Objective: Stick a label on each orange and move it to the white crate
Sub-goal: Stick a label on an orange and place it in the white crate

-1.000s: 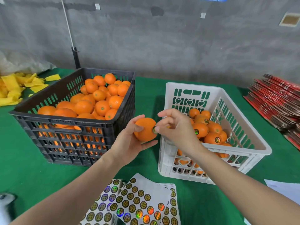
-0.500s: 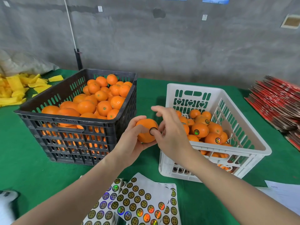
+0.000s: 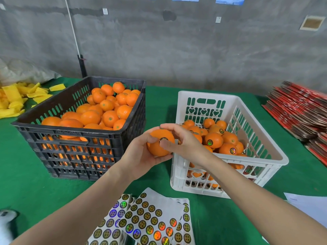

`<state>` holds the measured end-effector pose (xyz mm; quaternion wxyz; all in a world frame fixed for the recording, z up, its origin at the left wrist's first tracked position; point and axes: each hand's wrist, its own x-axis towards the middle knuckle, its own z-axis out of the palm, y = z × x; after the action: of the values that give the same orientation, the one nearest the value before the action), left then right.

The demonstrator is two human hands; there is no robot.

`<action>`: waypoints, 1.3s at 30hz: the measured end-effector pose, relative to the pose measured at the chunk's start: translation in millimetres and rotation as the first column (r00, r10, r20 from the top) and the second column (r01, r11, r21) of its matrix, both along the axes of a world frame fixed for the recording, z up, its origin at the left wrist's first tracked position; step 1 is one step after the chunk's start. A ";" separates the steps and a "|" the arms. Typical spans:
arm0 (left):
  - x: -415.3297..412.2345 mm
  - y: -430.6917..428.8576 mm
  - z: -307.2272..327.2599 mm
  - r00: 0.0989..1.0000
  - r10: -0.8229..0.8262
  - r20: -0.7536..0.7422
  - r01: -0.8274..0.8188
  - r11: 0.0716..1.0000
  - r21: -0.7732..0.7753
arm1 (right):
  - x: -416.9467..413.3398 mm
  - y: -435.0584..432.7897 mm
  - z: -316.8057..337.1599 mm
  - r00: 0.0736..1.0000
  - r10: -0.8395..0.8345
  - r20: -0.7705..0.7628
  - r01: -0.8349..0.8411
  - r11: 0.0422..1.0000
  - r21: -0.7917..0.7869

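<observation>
Bright, even, diffuse light; colours saturated. Soft shadow on cloth left of white crate. Rainbow glints on label sheets. Wide-angle bowing at edges; red stack smeared; centre sharp.

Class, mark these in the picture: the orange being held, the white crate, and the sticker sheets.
orange [image 3: 156, 150]: head view, lower peel.
white crate [image 3: 207, 94]: head view, far rim.
sticker sheets [image 3: 150, 218]: head view, middle of the top sheet.
</observation>
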<state>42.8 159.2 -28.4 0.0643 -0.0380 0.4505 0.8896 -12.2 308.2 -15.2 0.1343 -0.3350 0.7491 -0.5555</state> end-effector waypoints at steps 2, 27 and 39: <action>-0.5 -1.2 -1.5 0.999 -0.044 0.019 0.045 0.998 -0.040 | -1.2 4.2 4.2 0.993 0.044 -0.112 -0.027 0.989 0.147; -27.5 -36.0 -149.1 0.843 0.116 0.525 0.493 0.221 -0.841 | -174.3 51.2 -40.7 0.744 -0.444 -0.499 0.667 0.455 0.589; -33.3 -17.8 -171.5 0.864 0.106 0.491 0.502 -0.125 -0.856 | 15.8 -30.2 -98.7 0.949 0.012 -0.314 0.099 0.937 0.334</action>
<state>9.5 141.4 -199.9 0.2460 -0.1846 0.9280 0.2103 3.5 277.9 -113.9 0.0587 -0.3726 0.8539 -0.3585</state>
